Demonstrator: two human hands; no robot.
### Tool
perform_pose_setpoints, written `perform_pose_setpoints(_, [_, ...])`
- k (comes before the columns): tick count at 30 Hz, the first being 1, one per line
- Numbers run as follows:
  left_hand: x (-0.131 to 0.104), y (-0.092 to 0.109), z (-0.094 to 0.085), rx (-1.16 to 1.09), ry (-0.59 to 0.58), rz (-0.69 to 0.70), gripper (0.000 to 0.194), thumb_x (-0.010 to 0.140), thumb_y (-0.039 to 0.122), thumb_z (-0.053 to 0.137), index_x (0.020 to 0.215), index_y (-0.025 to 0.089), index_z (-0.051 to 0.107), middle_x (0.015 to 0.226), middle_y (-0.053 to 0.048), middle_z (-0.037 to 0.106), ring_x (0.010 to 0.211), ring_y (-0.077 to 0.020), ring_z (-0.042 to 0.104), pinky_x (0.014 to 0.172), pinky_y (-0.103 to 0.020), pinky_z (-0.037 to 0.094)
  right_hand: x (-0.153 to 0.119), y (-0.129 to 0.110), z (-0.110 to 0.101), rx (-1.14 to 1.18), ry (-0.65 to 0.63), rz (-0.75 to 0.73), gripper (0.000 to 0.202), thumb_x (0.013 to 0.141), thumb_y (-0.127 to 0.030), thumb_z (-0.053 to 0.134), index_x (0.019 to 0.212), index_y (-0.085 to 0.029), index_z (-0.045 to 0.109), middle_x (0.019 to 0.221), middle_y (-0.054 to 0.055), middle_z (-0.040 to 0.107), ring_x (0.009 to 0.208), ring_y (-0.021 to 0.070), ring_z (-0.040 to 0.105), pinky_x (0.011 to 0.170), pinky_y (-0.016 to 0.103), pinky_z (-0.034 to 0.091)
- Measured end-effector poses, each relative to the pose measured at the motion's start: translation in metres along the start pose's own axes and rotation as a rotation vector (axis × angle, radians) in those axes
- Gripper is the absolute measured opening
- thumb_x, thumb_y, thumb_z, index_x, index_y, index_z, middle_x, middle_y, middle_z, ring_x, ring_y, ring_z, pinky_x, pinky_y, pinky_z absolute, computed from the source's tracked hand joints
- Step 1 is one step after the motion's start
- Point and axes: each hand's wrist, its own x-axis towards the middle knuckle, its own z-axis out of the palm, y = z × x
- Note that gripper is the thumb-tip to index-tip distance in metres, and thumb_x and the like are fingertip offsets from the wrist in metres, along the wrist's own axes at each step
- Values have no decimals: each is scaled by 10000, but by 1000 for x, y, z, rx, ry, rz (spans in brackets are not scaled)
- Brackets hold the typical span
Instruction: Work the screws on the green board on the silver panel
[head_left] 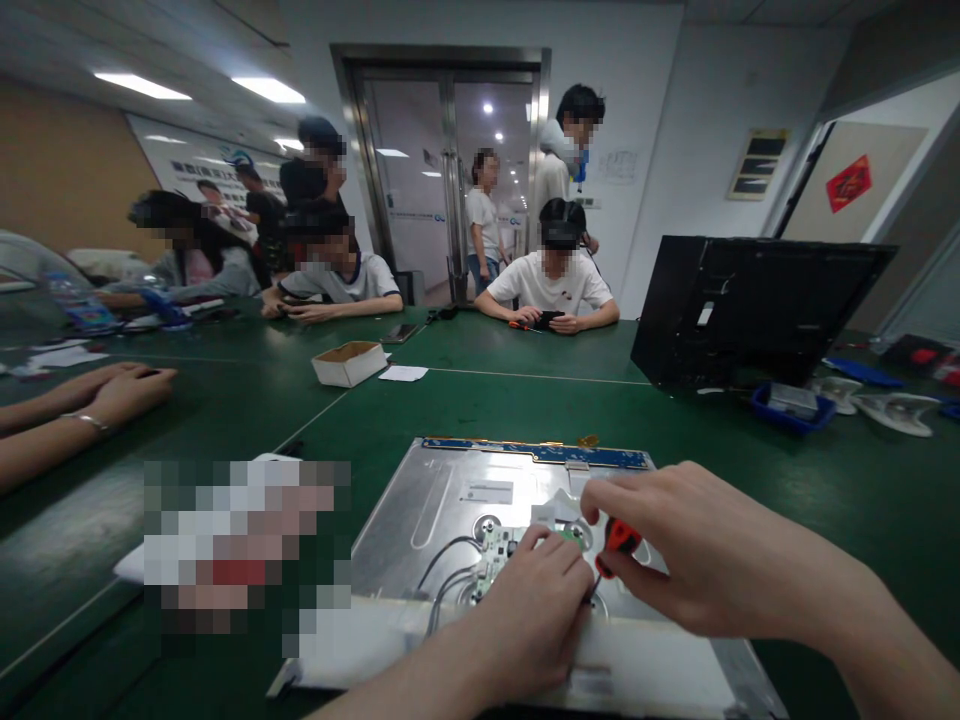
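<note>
A flat silver display panel [435, 500] lies on the table in front of me, a blue circuit strip [517, 452] along its far edge. Near its middle sits a small circuit board [496, 545] with black cables [446, 575] running from its left side. My left hand [536, 600] is over this board, fingers bent and closed against it; their tips are partly hidden. In my right hand [675, 555] a screwdriver [619, 540] with a red and black handle is pinched, tilted down towards the panel beside my left fingers. Its tip is hidden.
A black monitor [757, 310] stands at the right, near a blue tray [793, 408]. An open white box [349, 364] and paper [403, 373] lie ahead. Another person's hands [124, 395] rest at the left, near a blurred-out item [240, 540]. Several people sit or stand beyond.
</note>
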Motion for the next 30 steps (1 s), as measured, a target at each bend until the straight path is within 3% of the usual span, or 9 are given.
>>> perform_pose_setpoints(6, [0, 0, 0, 4, -1, -13, 129, 863, 180, 518, 989, 196, 537, 1068, -63, 629, 999, -244, 571, 984, -428, 337, 2, 3, 1, -14, -5, 30, 71, 887, -320, 587, 879, -259, 553, 764, -22, 675, 648, 189, 598, 522, 284, 239])
perform_pose_setpoints(13, [0, -1, 1, 23, -3, -6, 174, 872, 189, 512, 1046, 191, 522, 1081, -79, 619, 1020, -245, 563, 969, -413, 352, 0, 2, 1, 4, 4, 10, 85, 844, -213, 580, 908, -254, 542, 816, -20, 677, 680, 191, 596, 537, 289, 254])
perform_pose_setpoints(19, [0, -1, 1, 22, 15, -7, 175, 842, 186, 537, 1017, 198, 526, 1063, -62, 626, 1002, -245, 565, 965, -423, 352, 1, 2, 2, 3, -6, 29, 62, 890, -312, 581, 880, -259, 551, 787, -25, 681, 668, 192, 602, 539, 290, 249])
perform_pose_setpoints(25, [0, 0, 1, 30, 1, 9, 175, 872, 183, 520, 1046, 199, 524, 1060, -68, 624, 1013, -242, 566, 964, -412, 355, -1, 0, -1, 15, -10, 12, 85, 836, -202, 584, 900, -249, 553, 822, -15, 677, 685, 188, 593, 546, 287, 264])
perform_pose_setpoints(30, [0, 0, 0, 21, -12, -17, 194, 859, 180, 533, 1052, 194, 528, 1081, -76, 621, 1033, -247, 563, 977, -416, 354, -1, 0, -1, 29, -12, 15, 63, 861, -270, 607, 908, -255, 569, 796, -16, 678, 673, 183, 598, 544, 285, 269])
